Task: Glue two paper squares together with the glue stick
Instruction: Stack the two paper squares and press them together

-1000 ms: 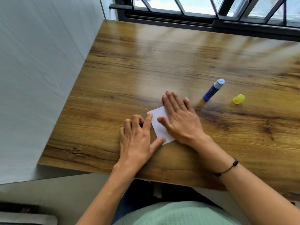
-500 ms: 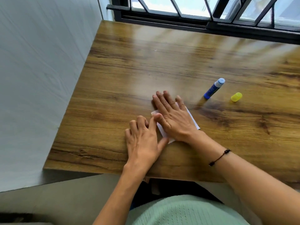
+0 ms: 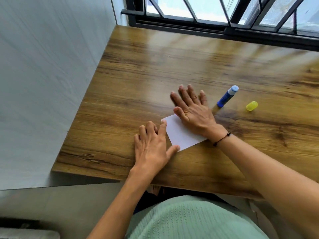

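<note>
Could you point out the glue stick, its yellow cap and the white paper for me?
glue stick [image 3: 226, 97]: head view, middle of its blue barrel.
yellow cap [image 3: 251, 105]: head view, centre of the cap lying on its side.
white paper [image 3: 181, 135]: head view, bare patch between the two hands.

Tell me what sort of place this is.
Probably a room at home, at a desk by a window: a wooden table stands against a barred window and a pale wall, with a glue stick and paper on it.
</note>
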